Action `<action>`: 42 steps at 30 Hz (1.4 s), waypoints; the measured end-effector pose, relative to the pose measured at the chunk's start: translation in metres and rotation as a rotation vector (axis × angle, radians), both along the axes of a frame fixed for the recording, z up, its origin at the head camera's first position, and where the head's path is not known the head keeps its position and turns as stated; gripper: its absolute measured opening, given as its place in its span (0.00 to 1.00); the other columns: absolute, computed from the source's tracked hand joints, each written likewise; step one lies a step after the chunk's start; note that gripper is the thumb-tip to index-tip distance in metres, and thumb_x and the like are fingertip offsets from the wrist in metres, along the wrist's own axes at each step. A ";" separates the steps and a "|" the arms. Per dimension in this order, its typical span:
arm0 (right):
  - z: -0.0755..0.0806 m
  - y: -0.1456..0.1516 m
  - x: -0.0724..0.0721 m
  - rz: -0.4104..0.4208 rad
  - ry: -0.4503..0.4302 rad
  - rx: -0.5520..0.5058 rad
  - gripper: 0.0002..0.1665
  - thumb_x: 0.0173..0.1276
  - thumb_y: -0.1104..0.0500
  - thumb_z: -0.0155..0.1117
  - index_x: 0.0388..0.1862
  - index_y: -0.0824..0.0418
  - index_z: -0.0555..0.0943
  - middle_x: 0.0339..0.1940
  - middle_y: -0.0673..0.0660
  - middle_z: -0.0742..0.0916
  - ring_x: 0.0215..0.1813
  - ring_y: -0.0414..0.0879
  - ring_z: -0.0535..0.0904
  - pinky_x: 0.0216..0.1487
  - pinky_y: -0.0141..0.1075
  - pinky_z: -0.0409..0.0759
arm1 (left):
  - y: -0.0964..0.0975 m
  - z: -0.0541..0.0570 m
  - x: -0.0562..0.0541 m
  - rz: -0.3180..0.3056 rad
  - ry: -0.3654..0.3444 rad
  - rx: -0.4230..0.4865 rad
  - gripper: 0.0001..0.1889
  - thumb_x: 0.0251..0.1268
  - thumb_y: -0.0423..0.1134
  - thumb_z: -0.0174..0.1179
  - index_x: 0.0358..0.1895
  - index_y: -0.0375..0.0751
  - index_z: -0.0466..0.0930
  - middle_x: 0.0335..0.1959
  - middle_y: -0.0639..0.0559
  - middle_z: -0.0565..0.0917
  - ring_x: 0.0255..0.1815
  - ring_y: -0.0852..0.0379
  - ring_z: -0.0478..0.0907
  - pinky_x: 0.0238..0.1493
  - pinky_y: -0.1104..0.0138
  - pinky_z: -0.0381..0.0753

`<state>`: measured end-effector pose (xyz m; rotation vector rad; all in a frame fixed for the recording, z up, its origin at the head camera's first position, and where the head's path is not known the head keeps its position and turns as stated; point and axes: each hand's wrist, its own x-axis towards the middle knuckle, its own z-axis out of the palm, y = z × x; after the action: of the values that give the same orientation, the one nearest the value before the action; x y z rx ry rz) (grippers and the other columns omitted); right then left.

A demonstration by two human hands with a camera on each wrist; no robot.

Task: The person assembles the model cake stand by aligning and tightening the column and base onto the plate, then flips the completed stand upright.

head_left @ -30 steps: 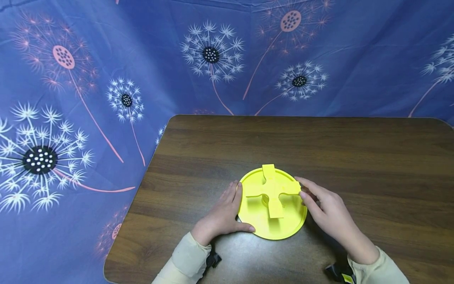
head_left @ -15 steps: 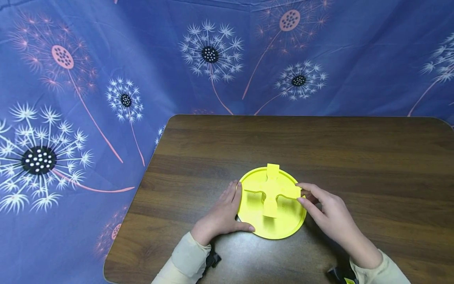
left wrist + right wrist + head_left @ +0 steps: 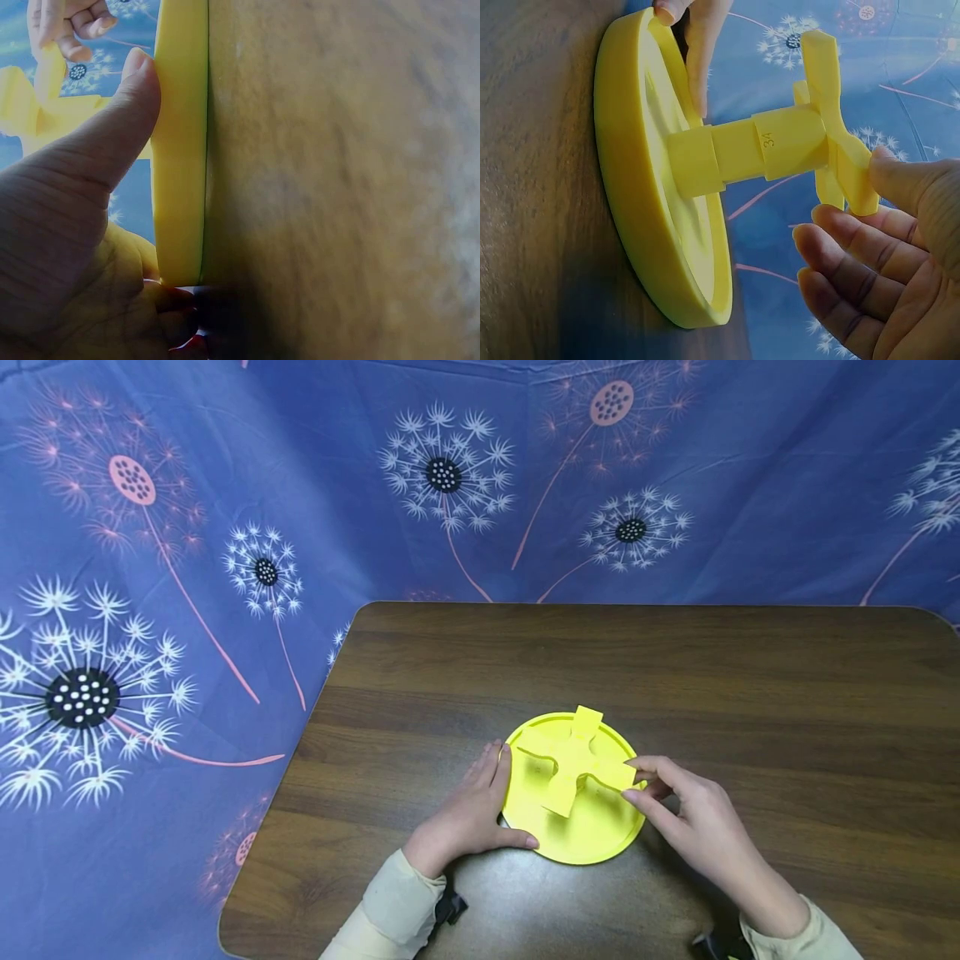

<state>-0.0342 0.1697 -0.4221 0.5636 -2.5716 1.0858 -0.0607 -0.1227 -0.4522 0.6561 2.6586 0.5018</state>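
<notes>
A round yellow base with a raised rim lies on the wooden table. Above its middle sits a yellow four-armed cross piece, carried on a short stepped yellow stem marked with small dark characters. My left hand holds the base at its left side, fingers along the rim and thumb over the front edge. My right hand pinches the end of the cross's right arm between thumb and index finger; the other fingers curve loosely below it in the right wrist view.
The brown wooden table has rounded corners. A blue cloth printed with dandelions hangs behind it and along its left side. Black straps show at both wrists.
The cross piece has turned clockwise as seen from above, with my right hand moving slightly toward me along with its arm. My left hand and the base have stayed in place.
</notes>
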 end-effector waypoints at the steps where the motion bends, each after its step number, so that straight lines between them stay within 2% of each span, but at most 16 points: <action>1: 0.000 -0.001 0.000 0.003 -0.001 -0.004 0.24 0.51 0.67 0.77 0.47 0.53 0.81 0.26 0.40 0.84 0.30 0.34 0.80 0.25 0.29 0.72 | 0.000 0.000 0.000 -0.001 0.002 -0.001 0.67 0.48 0.69 0.67 0.77 0.32 0.34 0.79 0.36 0.38 0.79 0.44 0.35 0.75 0.53 0.48; 9: 0.000 -0.005 0.004 0.009 -0.029 0.011 0.24 0.50 0.65 0.78 0.46 0.54 0.82 0.26 0.39 0.83 0.30 0.33 0.79 0.25 0.28 0.73 | 0.001 -0.001 -0.001 0.001 0.011 -0.001 0.67 0.48 0.69 0.67 0.77 0.32 0.35 0.79 0.35 0.38 0.79 0.43 0.36 0.75 0.53 0.48; 17: 0.000 -0.012 0.005 0.043 -0.003 0.014 0.26 0.47 0.65 0.80 0.46 0.54 0.82 0.26 0.37 0.82 0.30 0.32 0.78 0.25 0.29 0.74 | 0.000 -0.001 0.000 0.017 -0.006 0.012 0.68 0.48 0.69 0.67 0.77 0.32 0.34 0.79 0.37 0.37 0.79 0.44 0.34 0.75 0.53 0.47; 24: -0.002 -0.020 0.006 0.063 -0.032 0.013 0.21 0.50 0.60 0.79 0.41 0.49 0.79 0.25 0.35 0.80 0.26 0.30 0.72 0.22 0.27 0.69 | 0.001 0.000 0.001 0.038 -0.008 0.035 0.68 0.47 0.69 0.68 0.77 0.32 0.35 0.79 0.37 0.38 0.79 0.44 0.35 0.75 0.53 0.46; 34: -0.002 -0.025 0.008 0.039 -0.015 0.026 0.20 0.50 0.59 0.79 0.35 0.47 0.76 0.24 0.35 0.78 0.21 0.29 0.65 0.20 0.26 0.66 | 0.002 0.001 0.001 0.042 -0.002 0.030 0.68 0.46 0.68 0.68 0.77 0.31 0.36 0.79 0.37 0.39 0.79 0.44 0.36 0.75 0.53 0.47; 42: -0.001 -0.027 0.009 0.016 0.005 0.037 0.20 0.48 0.58 0.80 0.30 0.47 0.75 0.23 0.35 0.79 0.21 0.28 0.66 0.19 0.25 0.64 | 0.003 0.001 0.001 0.032 0.020 -0.001 0.68 0.46 0.69 0.68 0.77 0.31 0.36 0.79 0.36 0.40 0.79 0.44 0.37 0.75 0.54 0.48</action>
<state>-0.0250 0.1423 -0.4234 0.5954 -2.5919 1.0430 -0.0594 -0.1194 -0.4508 0.6229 2.6917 0.5058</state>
